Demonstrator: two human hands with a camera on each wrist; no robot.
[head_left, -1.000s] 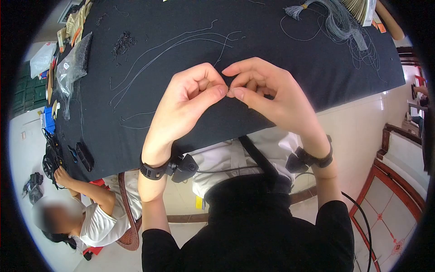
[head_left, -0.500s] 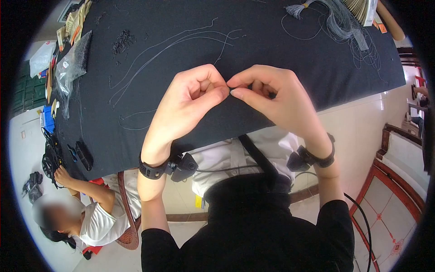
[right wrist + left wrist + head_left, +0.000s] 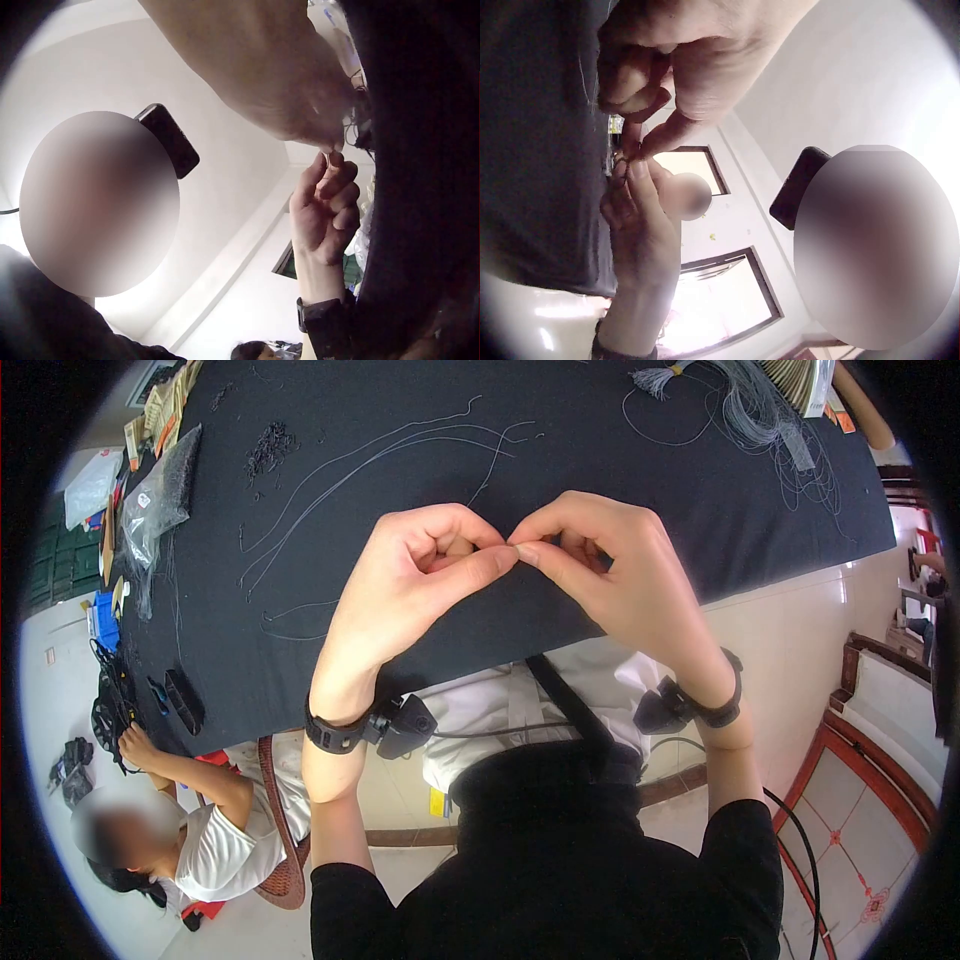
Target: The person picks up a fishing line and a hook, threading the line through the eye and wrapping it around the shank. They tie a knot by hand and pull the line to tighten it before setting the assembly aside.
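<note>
In the head view the left hand [image 3: 415,575] and right hand [image 3: 620,570] meet fingertip to fingertip over the black cloth. Each pinches between thumb and index finger at the meeting spot; what they hold is tiny and mostly hidden. The left wrist view has the left hand [image 3: 705,60] close up, its fingertips against those of the right hand [image 3: 641,240]. From the right wrist, the left hand [image 3: 326,217] appears with curled fingers below the blurred right hand [image 3: 285,82]. Thin grey strands [image 3: 420,426] lie on the cloth beyond the hands.
A pile of small black bits [image 3: 268,450] and a clear plastic bag [image 3: 158,500] lie at the left. Bundled grey strands [image 3: 740,405] are at the upper right. Another person [image 3: 225,850] sits at the lower left, hands on black items.
The right index finger, raised off its thumb a second ago, has come down to the fingertips. Both hands' tips have shifted slightly up and to the right in the head view.
</note>
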